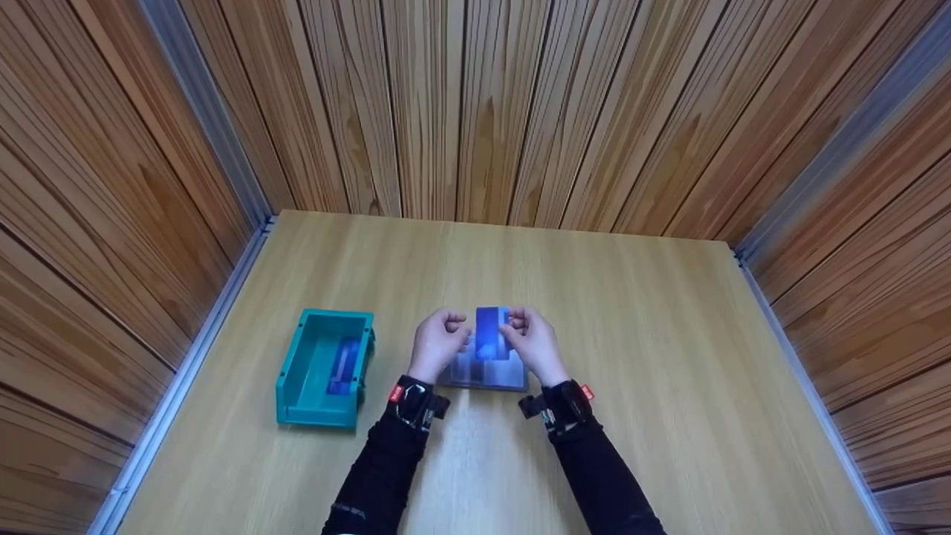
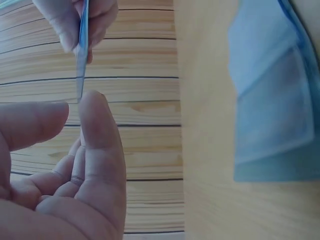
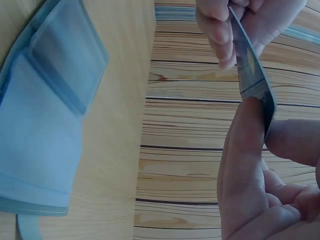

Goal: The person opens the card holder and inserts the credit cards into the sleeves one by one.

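Two hands meeting over the middle of the pale wooden table (image 1: 639, 357), sharing one thin glossy blue plastic card (image 1: 490, 333). Left hand (image 1: 440, 343) pinching the card's left edge between thumb and fingertip (image 2: 92, 115), seen nearly edge-on from the left wrist; right hand (image 1: 532, 343) pinching the opposite edge, thumb (image 3: 245, 150) pressed against the face so that the card bows slightly. Held raised, clear of the surface, face toward the head camera, probably for a steady two-sided grip. Directly beneath, lying flat and open, a translucent grey-blue soft plastic card wallet (image 1: 483, 373) with its sleeve pockets facing up, kept within easy reach under the card. Off to the left, well apart, a teal plastic open-top bin (image 1: 325, 368) with something blue lying inside.
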The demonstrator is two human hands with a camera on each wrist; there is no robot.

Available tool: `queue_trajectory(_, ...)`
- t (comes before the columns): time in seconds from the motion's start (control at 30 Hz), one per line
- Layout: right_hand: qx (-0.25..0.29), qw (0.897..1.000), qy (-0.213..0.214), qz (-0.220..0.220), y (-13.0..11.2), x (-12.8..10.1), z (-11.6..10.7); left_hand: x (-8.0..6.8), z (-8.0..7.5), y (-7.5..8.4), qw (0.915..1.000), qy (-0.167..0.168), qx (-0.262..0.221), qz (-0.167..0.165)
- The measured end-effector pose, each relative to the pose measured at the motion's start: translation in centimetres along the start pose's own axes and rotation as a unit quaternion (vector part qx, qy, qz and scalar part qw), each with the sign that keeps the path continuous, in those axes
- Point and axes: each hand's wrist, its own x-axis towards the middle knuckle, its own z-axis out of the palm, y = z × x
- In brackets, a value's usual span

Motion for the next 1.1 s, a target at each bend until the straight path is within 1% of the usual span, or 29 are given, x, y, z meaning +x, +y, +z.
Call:
queue_trajectory(0.23, -0.014, 1.0, 0.006, 0.013, 1.5, 0.5, 0.2, 0.3, -0.3, -1.1, 0.9979, 0.023, 0.061, 0.004)
queue_trajectory(0.37, -0.017, 1.0, 0.006, 0.015, 2.3, 0.8, 0.2, 0.4, -0.6, -1.7, 0.993, 0.038, 0.112, 0.002)
queue_trajectory(0.47, -0.023, 0.999, 0.005, 0.024, 2.7, 0.9, 0.1, 0.5, -0.7, -2.1, 0.9871, 0.046, 0.153, -0.014)
queue_trajectory(0.57, -0.032, 0.999, 0.005, 0.043, 3.0, 1.0, 0.1, 0.7, -0.9, -2.5, 0.982, 0.041, 0.18, -0.043)
queue_trajectory(0.67, -0.043, 0.998, 0.005, 0.055, 3.3, 1.1, 0.1, 0.8, -1.0, -2.9, 0.9776, 0.031, 0.195, -0.074)
queue_trajectory(0.8, -0.057, 0.997, 0.009, 0.049, 3.8, 1.1, 0.3, 0.9, -0.9, -3.3, 0.973, 0.03, 0.206, -0.099)
queue_trajectory(0.9, -0.067, 0.997, 0.01, 0.044, 4.0, 1.1, 0.4, 1.0, -1.0, -3.7, 0.9706, 0.032, 0.216, -0.102)
queue_trajectory(1.1, -0.089, 0.995, 0.009, 0.034, 4.6, 1.2, 0.6, 0.9, -1.0, -4.3, 0.9661, 0.032, 0.241, -0.086)
